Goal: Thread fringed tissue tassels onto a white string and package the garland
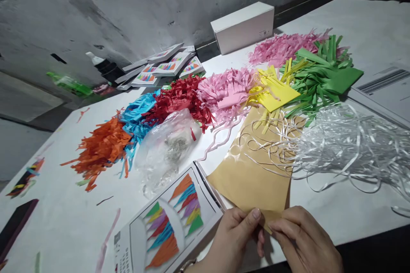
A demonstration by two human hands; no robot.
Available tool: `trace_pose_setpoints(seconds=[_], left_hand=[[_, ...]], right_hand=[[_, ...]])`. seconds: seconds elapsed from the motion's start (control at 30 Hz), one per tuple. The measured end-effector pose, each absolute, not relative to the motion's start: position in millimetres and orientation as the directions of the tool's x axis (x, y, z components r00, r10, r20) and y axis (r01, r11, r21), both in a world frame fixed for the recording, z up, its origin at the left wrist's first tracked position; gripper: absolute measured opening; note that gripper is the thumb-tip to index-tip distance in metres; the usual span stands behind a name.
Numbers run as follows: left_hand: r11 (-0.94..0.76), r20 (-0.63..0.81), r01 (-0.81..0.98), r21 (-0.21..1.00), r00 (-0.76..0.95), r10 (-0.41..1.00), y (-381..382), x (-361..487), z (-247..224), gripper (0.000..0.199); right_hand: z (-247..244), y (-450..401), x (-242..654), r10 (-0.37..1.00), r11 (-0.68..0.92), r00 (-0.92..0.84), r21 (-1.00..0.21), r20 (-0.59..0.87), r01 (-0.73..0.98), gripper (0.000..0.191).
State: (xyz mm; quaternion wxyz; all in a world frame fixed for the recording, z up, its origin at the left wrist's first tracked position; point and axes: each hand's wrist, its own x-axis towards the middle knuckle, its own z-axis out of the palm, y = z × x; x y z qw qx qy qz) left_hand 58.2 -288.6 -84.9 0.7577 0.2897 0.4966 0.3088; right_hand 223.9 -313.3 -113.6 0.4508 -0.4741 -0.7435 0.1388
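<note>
Near the front edge of the table, a brown paper sheet (pixel 253 183) is held by its lower end. My left hand (pixel 238 234) pinches it between thumb and fingers. Beside it, my right hand (pixel 301 236) has its fingertips closed on the lower right corner of the same sheet. A tangle of white ribbon (pixel 349 145) lies to the right, with loose strands across the sheet's upper part. Left of my left hand is a printed box (pixel 173 222) showing coloured fringed pennants.
Fringed paper bundles cross the table: orange (pixel 105 149), blue, red, pink, yellow (pixel 272 91) and green (pixel 339 79). A clear plastic bag (pixel 166 149) lies in front. A white box (pixel 243 27) and stacked printed boxes (pixel 169 64) stand by the wall. A dark phone-like object is at left.
</note>
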Motion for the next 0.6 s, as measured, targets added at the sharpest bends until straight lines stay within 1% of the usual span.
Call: trace_pose_setpoints(seconds=[0.07,0.17,0.27,0.33,0.5,0.6], left_hand=[[0.649,-0.583,-0.192,0.736,0.308,0.752,-288.4,59.1,-83.1,0.055],[0.637,-0.571,-0.187,0.748,0.309,0.761,-288.3,60.2,-81.7,0.056],[0.622,-0.560,-0.179,0.762,0.302,0.772,-288.8,60.4,-81.0,0.055],[0.624,-0.563,-0.171,0.762,0.299,0.770,-289.5,60.2,-80.1,0.054],[0.625,-0.571,-0.171,0.762,0.278,0.772,-290.2,59.8,-75.9,0.053],[0.620,-0.563,-0.183,0.763,0.284,0.777,-289.4,59.7,-74.9,0.052]], right_hand=[[-112.6,-312.4,223.2,0.843,0.478,-0.117,-0.632,0.525,0.609,0.014],[-112.1,-310.5,221.3,0.865,0.426,-0.083,-0.636,0.495,0.643,0.024],[-112.3,-310.9,220.9,0.854,0.454,-0.112,-0.624,0.507,0.637,0.026],[-112.4,-312.5,222.4,0.835,0.484,-0.143,-0.585,0.532,0.651,0.028],[-113.8,-314.5,226.9,0.735,0.595,-0.252,-0.421,0.629,0.684,0.037],[-112.7,-314.0,225.5,0.714,0.604,-0.262,-0.382,0.650,0.699,0.034]])
